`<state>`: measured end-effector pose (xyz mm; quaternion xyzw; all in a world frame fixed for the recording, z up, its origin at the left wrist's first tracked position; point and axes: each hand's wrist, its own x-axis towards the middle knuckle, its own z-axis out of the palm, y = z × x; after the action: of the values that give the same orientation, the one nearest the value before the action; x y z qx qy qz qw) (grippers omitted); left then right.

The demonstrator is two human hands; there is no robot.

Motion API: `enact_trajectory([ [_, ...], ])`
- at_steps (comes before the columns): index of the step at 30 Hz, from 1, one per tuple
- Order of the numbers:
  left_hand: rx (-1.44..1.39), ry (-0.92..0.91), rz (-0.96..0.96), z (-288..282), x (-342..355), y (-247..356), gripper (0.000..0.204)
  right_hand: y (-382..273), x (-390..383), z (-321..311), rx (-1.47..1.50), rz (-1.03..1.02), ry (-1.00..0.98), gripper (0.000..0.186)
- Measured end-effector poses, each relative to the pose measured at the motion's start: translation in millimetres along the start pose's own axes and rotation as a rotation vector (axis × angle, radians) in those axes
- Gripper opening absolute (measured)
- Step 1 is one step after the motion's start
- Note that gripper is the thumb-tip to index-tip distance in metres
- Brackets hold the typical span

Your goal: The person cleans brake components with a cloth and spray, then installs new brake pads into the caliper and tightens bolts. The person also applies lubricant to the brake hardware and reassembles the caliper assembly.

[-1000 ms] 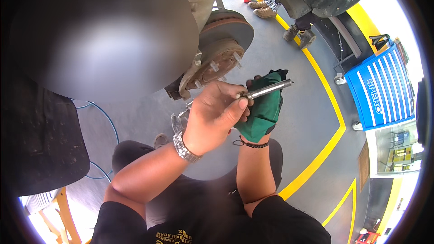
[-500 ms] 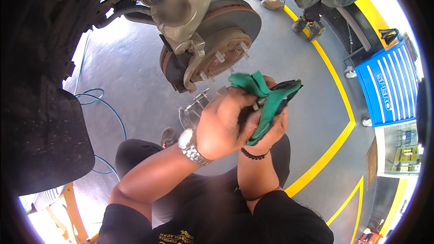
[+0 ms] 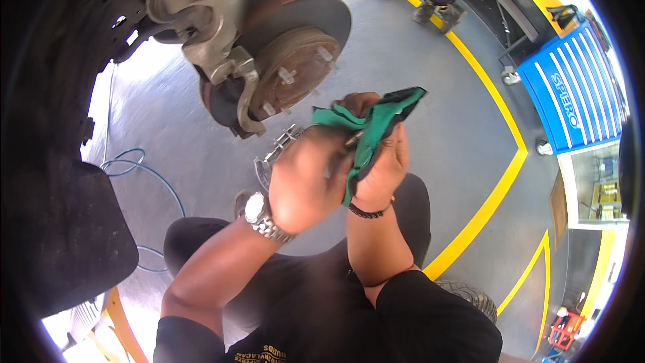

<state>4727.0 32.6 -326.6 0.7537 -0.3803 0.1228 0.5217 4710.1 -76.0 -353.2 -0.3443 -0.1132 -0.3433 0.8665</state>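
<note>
In front of me my right hand [image 3: 384, 173], a dark beaded bracelet on its wrist, is closed on a green cloth [image 3: 371, 133] with a dark layer. My left hand [image 3: 306, 178], wearing a metal watch, presses against the cloth from the left; its fingers are curled and blurred by motion. A small metal piece [image 3: 352, 140] shows between the hands, mostly hidden, its kind unclear. Above and left of the hands hang a brake disc [image 3: 289, 20] with bare wheel studs and a metal bracket [image 3: 247, 91] at its edge.
Behind my left hand is a metal frame-like part [image 3: 285, 140], partly covered. A blue hose [image 3: 158, 176] loops over the floor at left. At right stands a blue tool cabinet [image 3: 571, 91] on casters. Another person's shoes [image 3: 438, 15] are at the top, near a yellow floor line [image 3: 487, 81].
Both hands and the cloth have shifted slightly left in view. The brake disc, cabinet and floor line have moved left and up too, as my view has turned. The left hand is more blurred.
</note>
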Motion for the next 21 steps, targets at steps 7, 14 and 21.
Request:
enact_trajectory([
  [7,-0.252,-0.112,-0.126,-14,3,2,0.018,-8,-1,-2,-0.335,-0.184,-0.168,0.027],
  [14,-1.111,-0.155,-0.783,-19,5,21,0.016,0,16,-7,-0.125,-0.245,-0.171,0.04],
  [21,-0.727,-0.003,-0.432,-15,-11,12,0.02,-28,36,-40,0.534,0.234,-0.253,0.037],
])
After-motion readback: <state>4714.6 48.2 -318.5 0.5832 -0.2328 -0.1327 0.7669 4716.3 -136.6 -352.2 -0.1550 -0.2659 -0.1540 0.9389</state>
